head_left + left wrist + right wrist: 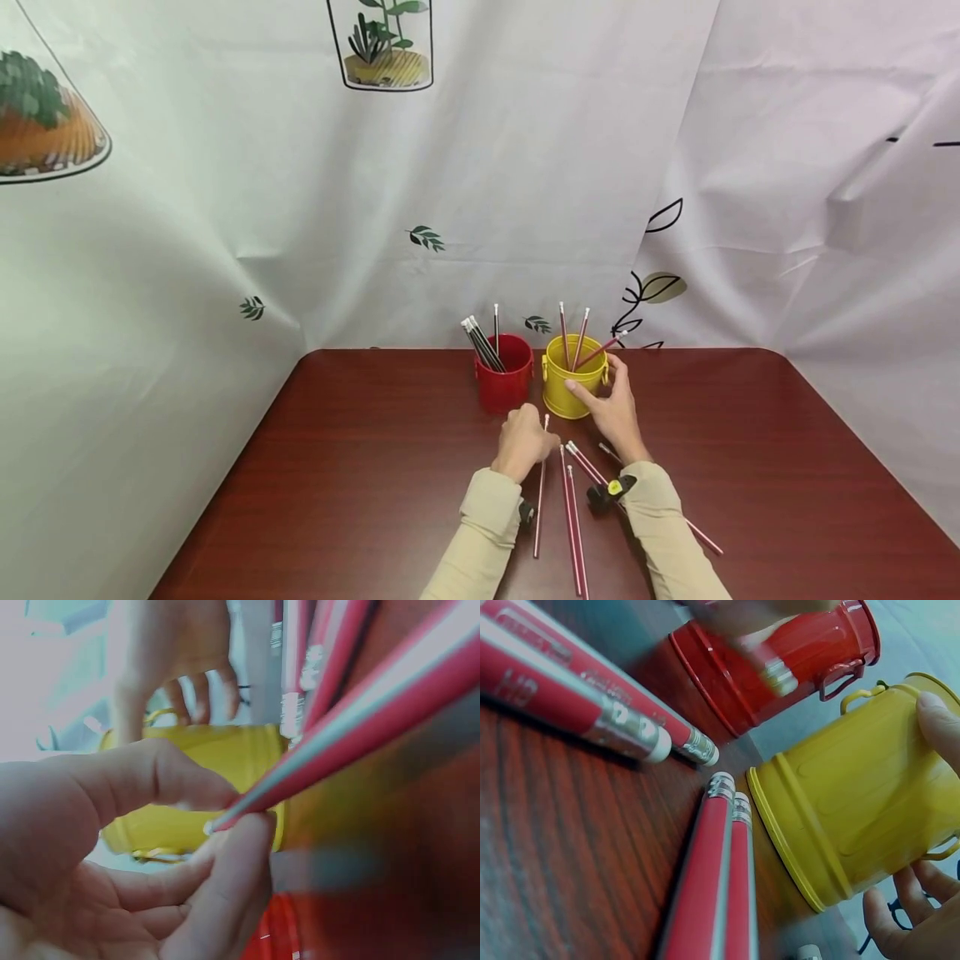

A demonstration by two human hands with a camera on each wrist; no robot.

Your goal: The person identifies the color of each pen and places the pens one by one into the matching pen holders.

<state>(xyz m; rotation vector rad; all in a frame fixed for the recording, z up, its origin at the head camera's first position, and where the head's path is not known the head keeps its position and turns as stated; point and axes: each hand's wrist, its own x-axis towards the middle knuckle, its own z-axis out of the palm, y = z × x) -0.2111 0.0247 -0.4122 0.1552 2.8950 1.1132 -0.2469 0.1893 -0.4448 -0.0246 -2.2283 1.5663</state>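
Low over the bench (337,483), a left hand (523,440) pinches a red pencil (352,724) between thumb and fingertips near its white-tipped end, in front of the red bucket (501,392); a firm pinch there should keep the long shaft from swinging into its neighbours. Beside it, a right hand (617,412) grips the yellow bucket (562,398), thumb at the near rim and fingers at the right side, a hold that ought to prevent tipping. Three red pencils (581,333) lean inside, fanned apart, so a slow, angled approach seems wise. Loose red pencils (573,533) lie nearer the person; dark pencils (483,343) stand in the red bucket.
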